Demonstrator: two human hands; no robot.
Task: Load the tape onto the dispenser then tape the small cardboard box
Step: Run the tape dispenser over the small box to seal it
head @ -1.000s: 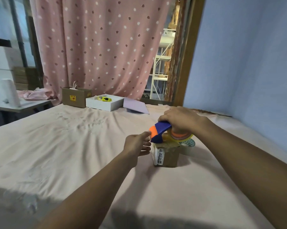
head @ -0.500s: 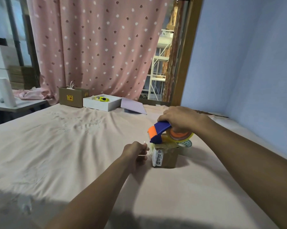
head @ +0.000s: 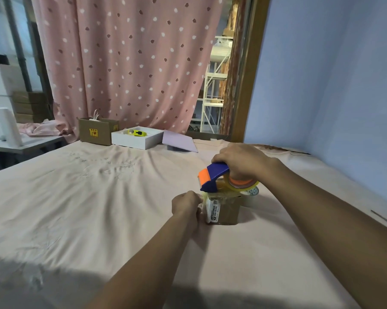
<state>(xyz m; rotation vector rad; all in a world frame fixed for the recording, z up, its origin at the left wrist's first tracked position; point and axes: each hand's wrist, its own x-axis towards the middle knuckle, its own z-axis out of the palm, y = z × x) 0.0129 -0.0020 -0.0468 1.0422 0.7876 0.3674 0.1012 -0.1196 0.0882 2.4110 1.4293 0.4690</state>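
Two bare forearms reach forward over a bed point(head: 81, 210) covered in a pale pink sheet. The left hand point(head: 185, 202) is nearest, curled into a loose fist against the left face of the box point(head: 227, 211). Its fingers point(head: 197, 209) are closed at the box's upper left edge, where a clear strip of tape point(head: 204, 200) comes down over the corner; they seem to pinch or press that strip, though the exact contact is too small to make out. The box stands upright on the sheet, with a white label point(head: 213, 211) on its left face just beside those fingers.

On top of the box sits the dispenser point(head: 212, 177), blue with an orange front, its nose at the box's left edge just above the left hand. The right hand point(head: 241, 162) grips it from above, fingers wrapped shut around the handle and over the roll point(head: 243, 184), which has an orange core and clear yellowish tape.

Well behind, at the far edge of the bed, stand a brown carton point(head: 96, 131), a white tray point(head: 136, 140) holding a yellow tool point(head: 137, 132), and a lilac lid point(head: 179, 142) tilted beside it. Behind them hangs a pink spotted curtain point(head: 125, 63).
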